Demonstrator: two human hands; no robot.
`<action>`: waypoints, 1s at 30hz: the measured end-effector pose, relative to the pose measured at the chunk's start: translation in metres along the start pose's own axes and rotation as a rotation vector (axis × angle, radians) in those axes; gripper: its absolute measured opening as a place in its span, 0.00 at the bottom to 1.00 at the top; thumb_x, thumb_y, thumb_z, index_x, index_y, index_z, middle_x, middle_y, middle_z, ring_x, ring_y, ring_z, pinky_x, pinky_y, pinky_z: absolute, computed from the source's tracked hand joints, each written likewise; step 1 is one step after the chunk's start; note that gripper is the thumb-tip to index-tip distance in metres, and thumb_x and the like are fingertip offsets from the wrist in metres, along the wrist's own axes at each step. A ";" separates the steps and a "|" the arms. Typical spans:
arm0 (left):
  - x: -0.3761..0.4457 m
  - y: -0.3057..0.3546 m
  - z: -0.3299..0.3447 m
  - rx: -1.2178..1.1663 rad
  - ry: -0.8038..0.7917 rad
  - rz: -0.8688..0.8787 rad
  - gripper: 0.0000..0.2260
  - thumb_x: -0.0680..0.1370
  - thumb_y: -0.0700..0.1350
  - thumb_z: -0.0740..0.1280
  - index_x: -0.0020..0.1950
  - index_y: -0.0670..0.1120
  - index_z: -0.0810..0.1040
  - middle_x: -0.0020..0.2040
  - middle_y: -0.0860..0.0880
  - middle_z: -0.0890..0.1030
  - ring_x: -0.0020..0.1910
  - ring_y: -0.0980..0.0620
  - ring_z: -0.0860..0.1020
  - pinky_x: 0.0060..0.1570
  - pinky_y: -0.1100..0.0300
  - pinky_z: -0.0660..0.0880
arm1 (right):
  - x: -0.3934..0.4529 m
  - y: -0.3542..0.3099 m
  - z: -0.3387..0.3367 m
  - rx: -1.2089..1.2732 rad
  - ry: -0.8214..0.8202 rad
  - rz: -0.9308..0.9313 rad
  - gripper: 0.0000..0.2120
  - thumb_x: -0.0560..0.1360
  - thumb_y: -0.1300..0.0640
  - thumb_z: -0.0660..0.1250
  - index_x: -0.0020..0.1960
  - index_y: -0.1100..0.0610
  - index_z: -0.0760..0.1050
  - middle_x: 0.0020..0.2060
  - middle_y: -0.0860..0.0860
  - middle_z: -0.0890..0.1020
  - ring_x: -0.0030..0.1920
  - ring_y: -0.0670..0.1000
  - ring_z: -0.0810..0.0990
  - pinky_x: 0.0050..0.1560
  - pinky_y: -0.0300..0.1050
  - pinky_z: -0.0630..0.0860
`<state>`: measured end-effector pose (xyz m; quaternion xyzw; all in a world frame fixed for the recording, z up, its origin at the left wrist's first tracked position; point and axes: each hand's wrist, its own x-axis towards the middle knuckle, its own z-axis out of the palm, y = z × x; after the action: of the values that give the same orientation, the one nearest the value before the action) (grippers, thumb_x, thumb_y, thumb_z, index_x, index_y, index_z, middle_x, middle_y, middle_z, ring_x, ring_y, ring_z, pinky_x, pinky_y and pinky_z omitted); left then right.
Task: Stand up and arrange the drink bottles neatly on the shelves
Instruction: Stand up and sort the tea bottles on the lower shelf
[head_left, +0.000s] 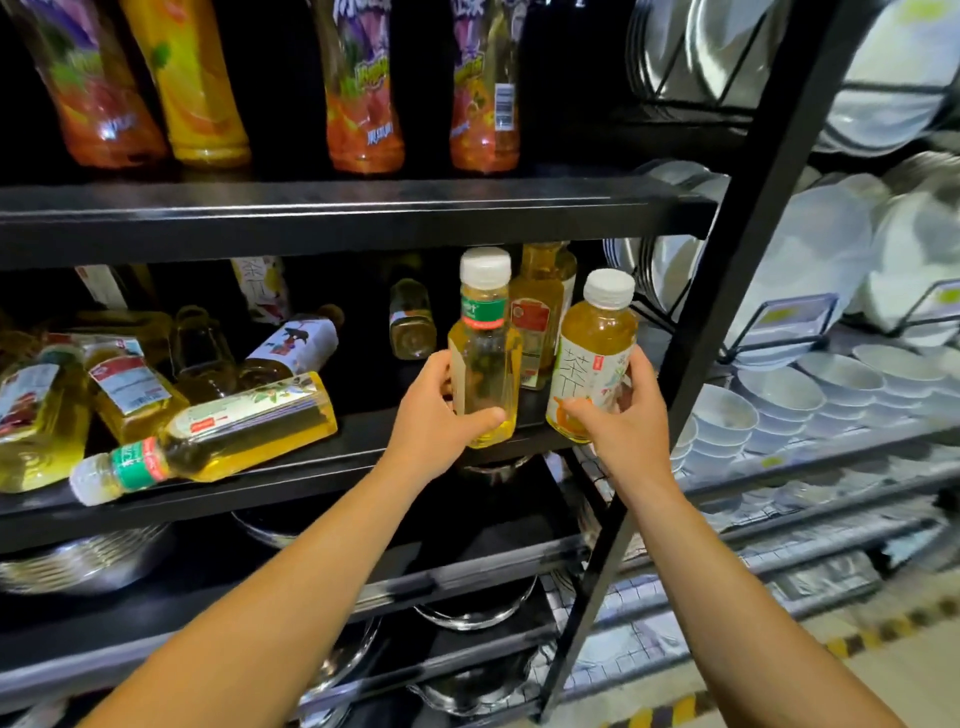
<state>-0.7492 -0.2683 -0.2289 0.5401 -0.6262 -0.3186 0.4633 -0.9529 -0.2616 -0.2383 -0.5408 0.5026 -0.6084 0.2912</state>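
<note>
On the middle tier of the black metal shelf unit (363, 462), right end: left hand (434, 415) curled round the lower body of a square clear plastic bottle of pale yellow drink with a white cap and green neck band (485, 348), thumb across its front, bottle upright at the shelf's front edge; right hand (626, 415) gripped, fingers and thumb wrapped, a round amber tea bottle with a white cap and pale printed label (597, 353), upright and tipped slightly left, just beside the first bottle and near the black corner post (691, 332); behind both, a tall amber bottle with a red label (540, 317) stood upright. Same tier, left: a long yellow bottle with a green-and-red neck band (208, 441) lay on its side, cap toward the front edge; several more yellow bottles (119, 384) lay toppled behind it. Upper tier: orange and yellow juice bottles (202, 88) stood in a row. Neighbouring rack, right: stacked white bowls (810, 395) and white plates (831, 249) on edge.
</note>
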 end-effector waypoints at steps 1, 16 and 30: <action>0.005 0.001 0.001 0.041 0.019 -0.030 0.29 0.68 0.47 0.79 0.65 0.51 0.71 0.59 0.54 0.79 0.60 0.53 0.77 0.61 0.50 0.76 | 0.004 0.003 0.001 0.001 -0.022 -0.002 0.34 0.68 0.65 0.74 0.69 0.45 0.68 0.61 0.44 0.80 0.62 0.45 0.78 0.62 0.54 0.77; 0.041 0.011 0.009 0.396 0.119 -0.166 0.29 0.73 0.53 0.74 0.67 0.39 0.72 0.49 0.46 0.80 0.46 0.50 0.77 0.38 0.66 0.68 | 0.056 0.035 0.016 -0.215 -0.178 0.079 0.39 0.71 0.54 0.71 0.76 0.41 0.55 0.68 0.44 0.74 0.67 0.47 0.74 0.66 0.58 0.74; -0.027 -0.003 -0.070 0.444 0.228 0.098 0.26 0.75 0.52 0.71 0.72 0.50 0.71 0.66 0.53 0.75 0.64 0.54 0.72 0.63 0.56 0.71 | -0.027 -0.023 0.069 -0.359 -0.042 -0.306 0.14 0.74 0.58 0.69 0.59 0.53 0.75 0.52 0.46 0.75 0.52 0.48 0.76 0.53 0.42 0.73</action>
<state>-0.6833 -0.2354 -0.2126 0.6303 -0.6498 -0.0873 0.4158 -0.8764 -0.2504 -0.2333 -0.6662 0.5088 -0.5351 0.1051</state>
